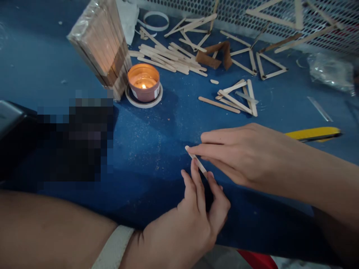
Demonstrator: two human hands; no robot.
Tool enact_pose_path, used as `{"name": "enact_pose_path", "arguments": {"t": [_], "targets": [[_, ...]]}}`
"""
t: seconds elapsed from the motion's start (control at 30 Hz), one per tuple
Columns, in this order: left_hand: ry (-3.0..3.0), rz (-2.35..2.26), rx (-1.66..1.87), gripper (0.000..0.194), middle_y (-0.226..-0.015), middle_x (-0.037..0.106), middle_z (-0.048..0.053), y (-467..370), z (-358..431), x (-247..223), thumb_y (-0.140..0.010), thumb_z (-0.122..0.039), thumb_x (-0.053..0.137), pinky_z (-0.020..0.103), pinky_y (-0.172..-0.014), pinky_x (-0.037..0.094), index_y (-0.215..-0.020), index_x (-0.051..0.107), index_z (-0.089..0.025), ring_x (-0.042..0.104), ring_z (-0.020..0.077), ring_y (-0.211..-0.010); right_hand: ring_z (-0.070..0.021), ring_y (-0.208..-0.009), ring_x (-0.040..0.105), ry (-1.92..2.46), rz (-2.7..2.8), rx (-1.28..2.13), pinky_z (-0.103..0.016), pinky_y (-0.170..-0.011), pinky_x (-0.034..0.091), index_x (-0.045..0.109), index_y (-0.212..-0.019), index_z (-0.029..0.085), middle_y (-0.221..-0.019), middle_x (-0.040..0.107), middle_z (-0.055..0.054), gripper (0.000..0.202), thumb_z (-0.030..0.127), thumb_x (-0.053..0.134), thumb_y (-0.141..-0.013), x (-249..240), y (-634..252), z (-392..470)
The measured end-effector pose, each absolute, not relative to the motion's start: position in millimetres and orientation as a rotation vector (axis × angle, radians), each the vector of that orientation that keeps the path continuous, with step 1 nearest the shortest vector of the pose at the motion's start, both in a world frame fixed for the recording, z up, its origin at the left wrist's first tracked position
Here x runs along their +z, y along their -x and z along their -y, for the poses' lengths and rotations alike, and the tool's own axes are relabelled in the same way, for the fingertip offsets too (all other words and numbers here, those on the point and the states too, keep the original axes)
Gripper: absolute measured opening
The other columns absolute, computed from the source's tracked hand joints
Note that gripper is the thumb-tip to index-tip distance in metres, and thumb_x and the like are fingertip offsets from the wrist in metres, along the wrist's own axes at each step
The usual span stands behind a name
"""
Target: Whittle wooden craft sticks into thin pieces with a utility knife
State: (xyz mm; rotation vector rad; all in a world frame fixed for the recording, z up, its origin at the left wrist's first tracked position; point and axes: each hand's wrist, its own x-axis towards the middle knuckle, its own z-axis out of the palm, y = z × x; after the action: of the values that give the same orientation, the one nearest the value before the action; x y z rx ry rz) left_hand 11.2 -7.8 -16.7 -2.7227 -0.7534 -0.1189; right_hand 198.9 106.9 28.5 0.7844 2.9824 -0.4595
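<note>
A pale wooden stick (201, 167) lies slantwise between both hands, near the front edge of the blue table. My left hand (193, 213), with a white band at the wrist, grips its lower part between fingers and thumb. My right hand (232, 151) comes from the right, its fingers pressed together at the stick's upper end; the thumb is mostly hidden. Beyond the hands, a loose stick (218, 105) lies beside a small stack of stick triangles (251, 98). A lit candle in a pink pot (144, 93) stands on a round saucer further back.
A wrapped bundle of sticks (98, 41) stands left of the candle. Behind are a pile of loose sticks (168, 58), brown tape (210, 59), more triangles (270, 66) and a metal mesh (224, 18). A yellow cutter (314, 133) lies beyond the right forearm, crumpled plastic (331, 71) farther back.
</note>
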Motion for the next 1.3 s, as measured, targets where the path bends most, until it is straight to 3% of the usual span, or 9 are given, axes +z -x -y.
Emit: {"name": "enact_pose_path", "arguments": {"t": [0.17,0.37,0.5,0.6,0.67,0.77,1.03,1.13,1.3], "targets": [[2.715,0.737,-0.081,0.047,-0.14,0.067,0.018,-9,7,-14,-0.108,-0.026,0.039,0.055,-0.093,0.058,-0.144,0.065,-0.011,0.073,0.044,-0.122,-0.0179,-0.075,0.064,-0.862,-2.985,-0.44,-0.028,-0.055,0.038,0.065,-0.139,0.016,-0.106,0.072,-0.009,0.05,0.007,0.051,-0.092,27,-179,-110],[2.729,0.732,-0.012,0.046,-0.143,0.065,0.013,-4,9,-11,-0.107,-0.023,0.041,0.056,-0.099,0.055,-0.146,0.065,-0.024,0.076,0.0369,-0.115,-0.0184,-0.075,0.066,-0.814,-2.878,-0.512,-0.027,-0.056,0.037,0.028,-0.171,0.027,-0.103,0.075,-0.005,0.086,0.0,0.049,-0.091,39,-110,-116],[2.67,0.718,-0.071,0.047,-0.142,0.067,0.017,-5,10,-15,-0.108,-0.025,0.037,0.057,-0.093,0.054,-0.144,0.068,-0.025,0.075,0.0401,-0.115,-0.0173,-0.07,0.063,-0.694,-2.815,-0.72,-0.027,-0.057,0.037,0.022,-0.173,0.029,-0.097,0.074,-0.004,0.087,0.008,0.055,-0.095,43,-56,-134],[2.623,0.746,-0.154,0.045,-0.137,0.07,0.017,-7,10,-21,-0.109,-0.029,0.039,0.059,-0.088,0.054,-0.14,0.071,-0.027,0.074,0.0467,-0.117,-0.0168,-0.073,0.064,-0.611,-2.733,-0.945,-0.027,-0.062,0.042,0.036,-0.167,0.015,-0.096,0.075,-0.006,0.075,0.012,0.06,-0.096,42,-35,-150],[2.605,0.756,-0.146,0.044,-0.136,0.07,0.018,-7,10,-23,-0.108,-0.029,0.041,0.057,-0.087,0.054,-0.14,0.072,-0.023,0.073,0.0477,-0.119,-0.0159,-0.072,0.063,-0.722,-2.713,-1.011,-0.027,-0.063,0.044,0.033,-0.167,0.009,-0.094,0.074,-0.005,0.079,0.012,0.063,-0.094,43,-35,-157],[2.579,0.765,-0.121,0.046,-0.136,0.07,0.018,-5,10,-20,-0.107,-0.027,0.04,0.056,-0.087,0.054,-0.14,0.071,-0.021,0.073,0.0468,-0.121,-0.0152,-0.072,0.064,-0.862,-2.718,-1.143,-0.026,-0.064,0.046,0.022,-0.171,0.015,-0.09,0.072,0.0,0.083,0.017,0.062,-0.099,47,-50,-155],[2.635,0.679,0.015,0.05,-0.141,0.066,0.011,1,8,-8,-0.107,-0.022,0.037,0.059,-0.091,0.057,-0.147,0.064,-0.034,0.076,0.0354,-0.114,-0.0218,-0.092,0.075,-1.282,-2.903,-0.823,-0.034,-0.08,0.056,0.062,-0.145,0.023,-0.103,0.08,-0.005,0.043,0.021,0.062,-0.101,36,-101,-104],[2.64,0.723,-0.068,0.048,-0.136,0.069,0.014,0,8,-12,-0.107,-0.023,0.039,0.058,-0.09,0.056,-0.146,0.066,-0.026,0.076,0.0403,-0.114,-0.0225,-0.089,0.078,-1.509,-2.957,-0.773,-0.034,-0.077,0.06,0.075,-0.106,0.023,-0.101,0.083,-0.005,0.011,0.026,0.067,-0.099,26,-128,-88],[2.585,0.752,-0.13,0.046,-0.135,0.068,0.018,-5,12,-20,-0.109,-0.028,0.038,0.059,-0.09,0.053,-0.14,0.071,-0.02,0.072,0.0492,-0.122,-0.0255,-0.092,0.078,-1.692,-3.089,-0.498,-0.04,-0.078,0.062,0.075,-0.105,0.025,-0.103,0.08,-0.007,0.009,0.025,0.067,-0.1,15,-169,-72]]}}
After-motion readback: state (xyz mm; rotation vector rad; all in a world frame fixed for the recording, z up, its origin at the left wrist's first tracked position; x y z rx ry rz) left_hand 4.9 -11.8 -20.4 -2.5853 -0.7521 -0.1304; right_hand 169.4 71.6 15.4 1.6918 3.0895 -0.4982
